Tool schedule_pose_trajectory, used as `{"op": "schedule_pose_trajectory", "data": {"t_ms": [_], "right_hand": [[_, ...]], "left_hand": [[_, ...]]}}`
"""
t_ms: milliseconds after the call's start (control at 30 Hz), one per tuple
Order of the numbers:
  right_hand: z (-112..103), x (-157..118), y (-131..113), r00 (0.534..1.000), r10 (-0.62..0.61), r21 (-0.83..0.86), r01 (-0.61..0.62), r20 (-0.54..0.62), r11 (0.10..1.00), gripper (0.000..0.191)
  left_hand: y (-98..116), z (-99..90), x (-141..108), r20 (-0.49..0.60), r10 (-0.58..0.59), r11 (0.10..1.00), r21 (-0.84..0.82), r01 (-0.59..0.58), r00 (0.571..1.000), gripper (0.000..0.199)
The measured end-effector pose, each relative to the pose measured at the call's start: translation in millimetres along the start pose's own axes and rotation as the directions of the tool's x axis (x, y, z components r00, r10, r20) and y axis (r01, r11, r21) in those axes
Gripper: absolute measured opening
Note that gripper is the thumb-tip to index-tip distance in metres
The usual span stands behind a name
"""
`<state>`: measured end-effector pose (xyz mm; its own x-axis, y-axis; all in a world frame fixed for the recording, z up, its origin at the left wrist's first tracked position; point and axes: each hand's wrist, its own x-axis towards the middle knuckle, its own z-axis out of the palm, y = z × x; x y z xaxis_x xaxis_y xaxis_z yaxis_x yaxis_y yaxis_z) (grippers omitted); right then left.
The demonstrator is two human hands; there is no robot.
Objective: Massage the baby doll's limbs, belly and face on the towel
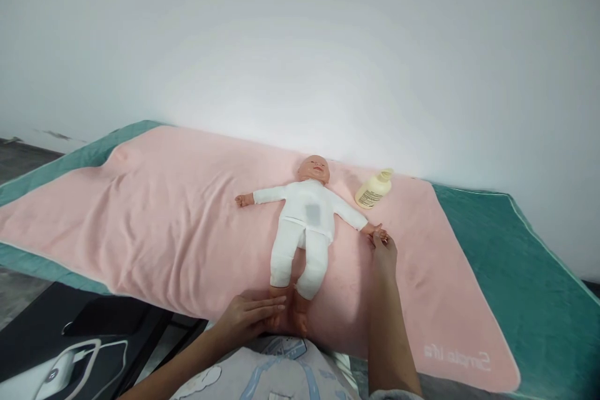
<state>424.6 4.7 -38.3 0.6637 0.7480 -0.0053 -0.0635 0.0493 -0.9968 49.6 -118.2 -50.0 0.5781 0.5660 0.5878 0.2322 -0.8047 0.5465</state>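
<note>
Plain pale wall point(300, 44) behind, pink blanket point(154, 219) over green cloth point(506, 250). Doll point(308, 209) face up on the pink, head toward wall, feet toward the person, white outfit, arms out. Right grip point(380, 242): fingertips closed on the doll's left hand. Left grip point(262, 311): open, fingers straight, over the doll's right foot; can't tell how firm any contact is. Doll's torso sits beyond and between both grips. Pale yellow pump bottle point(374, 190) on the pink, near doll's left arm, wall side.
</note>
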Motion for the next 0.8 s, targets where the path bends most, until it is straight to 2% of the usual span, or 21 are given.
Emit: {"op": "schedule_pose_trajectory", "data": {"t_ms": [167,333,467,533,633,800], "right_hand": [[4.6,-8.2,-11.2,0.999,0.038,-0.047,-0.040,-0.033,0.998,0.049],[20.0,-22.7,-30.7,0.992,-0.110,-0.167,0.098,-0.064,0.981,0.061],[38.8,-38.7,-45.6,0.968,-0.253,-0.269,0.245,0.008,0.931,0.059],[49.4,-49.4,-51.5,0.931,-0.354,-0.294,0.366,0.093,0.883,0.054],[64.8,-66.8,-57.1,0.838,-0.476,-0.309,0.542,0.265,0.782,0.042],[82.1,-85.5,-55.0,0.656,-0.499,-0.282,0.724,0.567,0.630,0.037]], "left_hand": [[1.9,-1.5,2.6,-0.028,0.020,1.000,0.012,-0.019,0.999,0.047],[1.8,-7.5,13.1,-0.161,0.070,0.996,0.067,-0.060,0.985,0.048],[-2.7,-13.3,23.8,-0.233,0.079,0.986,0.160,-0.042,0.969,0.051],[-5.9,-16.3,31.1,-0.245,0.086,0.979,0.198,-0.037,0.966,0.054],[-11.0,-21.1,45.4,-0.258,0.075,0.980,0.197,-0.024,0.963,0.049],[-16.8,-29.7,70.7,-0.289,-0.036,0.995,0.077,0.060,0.957,0.033]]}}
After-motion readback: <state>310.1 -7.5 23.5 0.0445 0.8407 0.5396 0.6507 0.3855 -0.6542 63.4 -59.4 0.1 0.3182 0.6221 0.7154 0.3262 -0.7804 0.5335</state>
